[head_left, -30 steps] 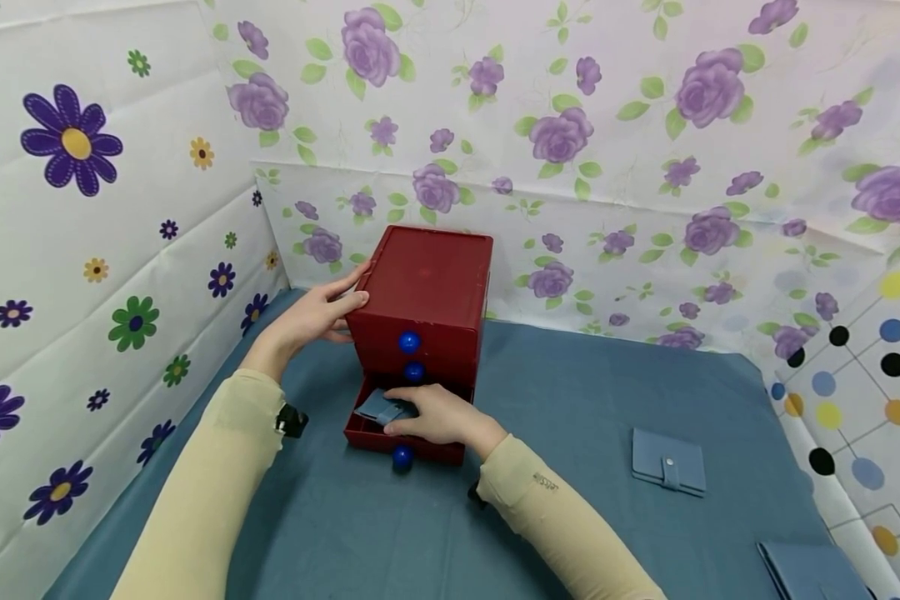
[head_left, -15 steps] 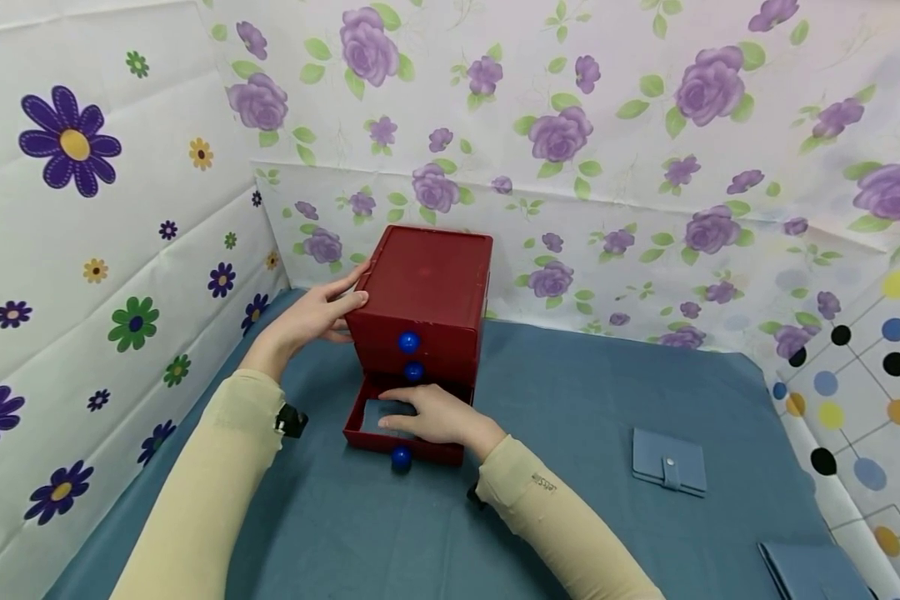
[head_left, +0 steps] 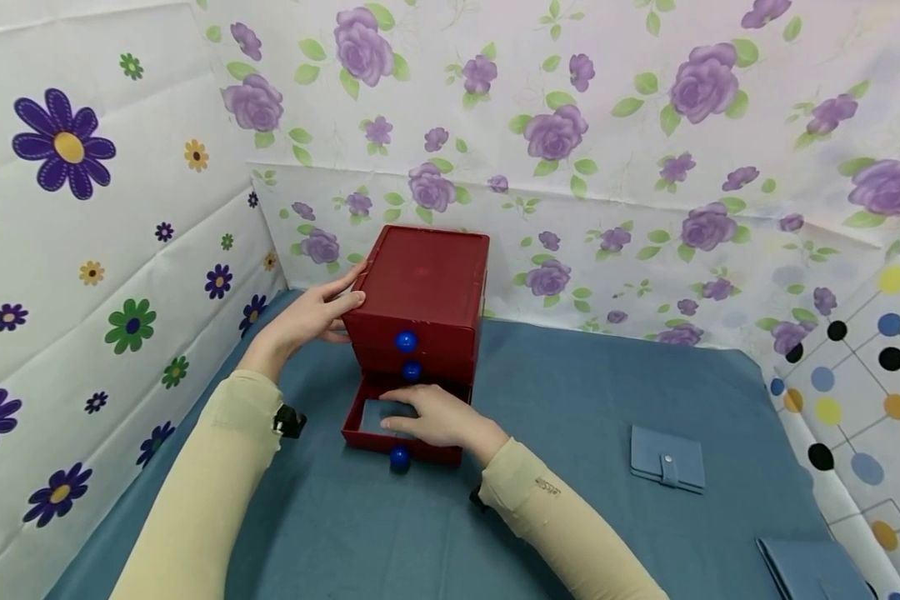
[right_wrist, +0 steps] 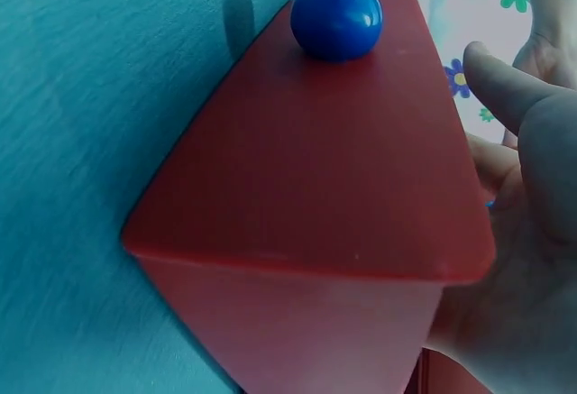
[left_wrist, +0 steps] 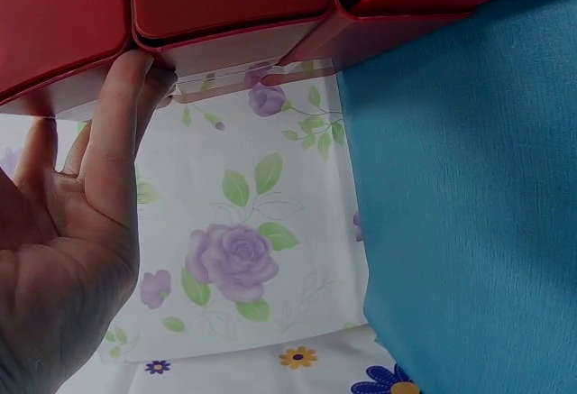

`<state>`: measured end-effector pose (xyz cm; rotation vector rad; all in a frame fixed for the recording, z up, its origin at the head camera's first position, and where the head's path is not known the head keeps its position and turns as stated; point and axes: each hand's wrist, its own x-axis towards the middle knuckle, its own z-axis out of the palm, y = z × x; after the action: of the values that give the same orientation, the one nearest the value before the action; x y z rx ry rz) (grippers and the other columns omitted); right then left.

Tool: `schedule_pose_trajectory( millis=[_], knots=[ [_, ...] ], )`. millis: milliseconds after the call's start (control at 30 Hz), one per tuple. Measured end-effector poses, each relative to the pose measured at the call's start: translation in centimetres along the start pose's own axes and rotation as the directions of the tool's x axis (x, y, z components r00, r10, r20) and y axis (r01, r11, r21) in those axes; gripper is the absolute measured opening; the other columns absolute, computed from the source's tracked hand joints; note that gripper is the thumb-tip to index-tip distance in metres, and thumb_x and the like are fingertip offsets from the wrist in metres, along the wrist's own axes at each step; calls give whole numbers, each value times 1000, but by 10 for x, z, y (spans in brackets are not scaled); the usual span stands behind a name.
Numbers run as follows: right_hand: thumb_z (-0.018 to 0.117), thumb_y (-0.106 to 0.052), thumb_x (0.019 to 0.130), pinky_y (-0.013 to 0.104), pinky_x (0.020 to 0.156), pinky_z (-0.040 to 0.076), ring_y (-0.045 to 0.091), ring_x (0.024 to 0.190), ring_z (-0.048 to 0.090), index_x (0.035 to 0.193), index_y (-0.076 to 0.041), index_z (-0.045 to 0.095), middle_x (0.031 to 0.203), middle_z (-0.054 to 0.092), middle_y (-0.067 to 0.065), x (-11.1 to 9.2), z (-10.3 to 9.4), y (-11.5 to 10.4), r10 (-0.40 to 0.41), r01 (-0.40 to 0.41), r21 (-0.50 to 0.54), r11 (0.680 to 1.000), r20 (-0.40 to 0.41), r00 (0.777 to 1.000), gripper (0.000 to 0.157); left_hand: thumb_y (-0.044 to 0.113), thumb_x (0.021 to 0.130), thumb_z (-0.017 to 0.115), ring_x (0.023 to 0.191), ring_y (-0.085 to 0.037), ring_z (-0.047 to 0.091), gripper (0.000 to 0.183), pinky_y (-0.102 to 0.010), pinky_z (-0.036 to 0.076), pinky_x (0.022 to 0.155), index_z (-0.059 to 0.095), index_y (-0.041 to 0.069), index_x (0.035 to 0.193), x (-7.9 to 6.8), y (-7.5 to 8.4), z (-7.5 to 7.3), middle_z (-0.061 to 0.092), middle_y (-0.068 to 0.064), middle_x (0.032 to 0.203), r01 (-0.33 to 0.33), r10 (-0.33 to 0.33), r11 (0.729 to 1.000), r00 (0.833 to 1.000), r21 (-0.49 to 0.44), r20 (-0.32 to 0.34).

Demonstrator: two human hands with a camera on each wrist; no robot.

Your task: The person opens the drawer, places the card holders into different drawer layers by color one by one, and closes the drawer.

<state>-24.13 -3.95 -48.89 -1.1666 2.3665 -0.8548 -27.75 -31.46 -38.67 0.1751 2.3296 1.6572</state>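
Observation:
A red drawer cabinet (head_left: 423, 275) with blue ball knobs stands on the table, its bottom drawer (head_left: 431, 452) pulled out. My left hand (head_left: 307, 317) rests against the cabinet's left side, thumb at the top edge. In the left wrist view, the fingers of that hand (left_wrist: 86, 223) reach the red side. Inside the drawer lies a flat blue wallet (head_left: 375, 412), partly covered by my right hand (head_left: 442, 415). The fingers of the right hand are loosely bent over it. In the right wrist view, the right hand (right_wrist: 532, 205) extends over the drawer edge; the wallet is hidden there.
To the right, a blue snap-strap wallet (head_left: 667, 458) lies on the blue tablecloth (head_left: 562, 400). Another blue wallet-like item (head_left: 810, 571) sits at the lower right, cut off by the frame. Floral sheets (head_left: 615, 275) hang behind and at the sides.
The wallet was tilted at my right fingers a second ago; it has come down flat into the drawer, and the fingers have loosened from it. My left hand stays put.

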Motion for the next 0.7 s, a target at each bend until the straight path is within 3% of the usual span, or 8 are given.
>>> schedule_pose_trajectory(
  millis=[267,500,700],
  knots=[
    [64,-42,109,36,115,47,15,137,58,153,-17,62,150,63,-1,-20,-9,-1,-33,31,-49,998,-39,999,51,57,108,58,130,-44,64,70,-58,58,97,20,55,167,0,-1,-1,19,-7,177,0,0,1000,1000,20,-1],
    [66,-37,109,38,112,50,22,131,64,148,-14,67,145,67,3,-40,-17,5,-82,77,-57,995,-92,992,46,55,109,57,130,-46,64,71,-61,54,101,17,53,168,-1,-1,-1,25,-17,174,-15,15,1000,1000,24,7],
    [66,-32,109,38,112,50,22,129,66,146,-16,69,141,69,3,-57,-23,10,-104,97,-56,994,-132,986,40,55,109,57,130,-45,63,70,-62,53,102,18,54,168,-1,-2,-1,25,-14,175,-14,14,1000,1000,26,11]
  ],
)
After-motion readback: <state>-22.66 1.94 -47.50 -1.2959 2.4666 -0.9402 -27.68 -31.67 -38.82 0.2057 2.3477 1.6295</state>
